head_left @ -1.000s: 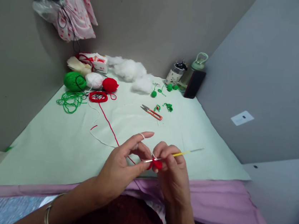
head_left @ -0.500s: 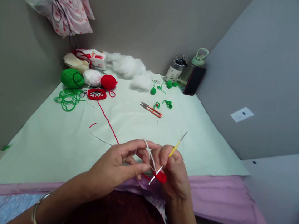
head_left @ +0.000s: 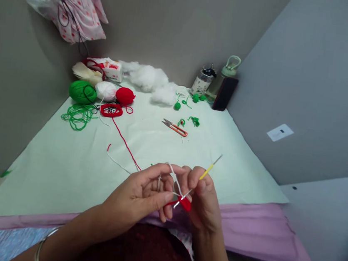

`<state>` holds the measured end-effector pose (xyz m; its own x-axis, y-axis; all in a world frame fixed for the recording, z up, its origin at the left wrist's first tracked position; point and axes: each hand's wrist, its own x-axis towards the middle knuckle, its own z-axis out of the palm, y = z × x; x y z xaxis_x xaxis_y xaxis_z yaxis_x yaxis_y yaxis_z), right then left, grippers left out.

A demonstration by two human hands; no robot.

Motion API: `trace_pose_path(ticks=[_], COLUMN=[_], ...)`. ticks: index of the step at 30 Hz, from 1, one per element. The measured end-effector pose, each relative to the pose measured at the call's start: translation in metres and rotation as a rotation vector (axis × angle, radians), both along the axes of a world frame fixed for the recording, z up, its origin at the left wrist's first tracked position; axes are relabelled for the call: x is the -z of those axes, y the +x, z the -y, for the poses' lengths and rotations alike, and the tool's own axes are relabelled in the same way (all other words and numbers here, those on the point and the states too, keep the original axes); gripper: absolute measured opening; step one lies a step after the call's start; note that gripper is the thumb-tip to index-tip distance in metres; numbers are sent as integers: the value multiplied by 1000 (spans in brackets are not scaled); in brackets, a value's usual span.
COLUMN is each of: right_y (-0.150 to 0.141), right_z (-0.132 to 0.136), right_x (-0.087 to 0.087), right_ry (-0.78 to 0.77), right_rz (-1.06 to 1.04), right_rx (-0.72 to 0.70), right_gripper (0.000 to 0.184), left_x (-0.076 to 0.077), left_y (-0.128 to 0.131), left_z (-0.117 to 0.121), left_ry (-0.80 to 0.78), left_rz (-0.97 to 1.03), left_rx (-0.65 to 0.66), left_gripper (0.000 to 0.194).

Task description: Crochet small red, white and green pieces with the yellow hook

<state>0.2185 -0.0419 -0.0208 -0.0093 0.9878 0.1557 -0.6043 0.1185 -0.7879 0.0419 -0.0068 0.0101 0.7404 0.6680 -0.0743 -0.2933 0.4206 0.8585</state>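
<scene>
1. Right hand (head_left: 206, 199): fingers grip the yellow-handled hook (head_left: 206, 172).
2. Red piece (head_left: 186, 205): lies at the hook's lower end, beside the right fingers.
3. Left hand (head_left: 143, 196): fingers hold white yarn (head_left: 173, 172), looped over the index.

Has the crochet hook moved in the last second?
Yes. Judged against the scissors, the far end of the crochet hook has swung left and away from the person, closer to them; it now slants more steeply in the picture.
</scene>
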Motion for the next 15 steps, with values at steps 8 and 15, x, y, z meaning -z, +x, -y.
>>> trace_pose_path(ticks=[8, 15], right_y=[0, 0], right_z=[3, 9], right_x=[-4, -1], right_ry=[58, 133], right_rz=[138, 323], right_rx=[187, 327], right_gripper=[23, 17], left_x=[-2, 3], left_y=[-1, -2], left_z=[0, -3], left_ry=[104, 224], left_rz=[-40, -88], left_rx=[-68, -161], left_gripper=[31, 31])
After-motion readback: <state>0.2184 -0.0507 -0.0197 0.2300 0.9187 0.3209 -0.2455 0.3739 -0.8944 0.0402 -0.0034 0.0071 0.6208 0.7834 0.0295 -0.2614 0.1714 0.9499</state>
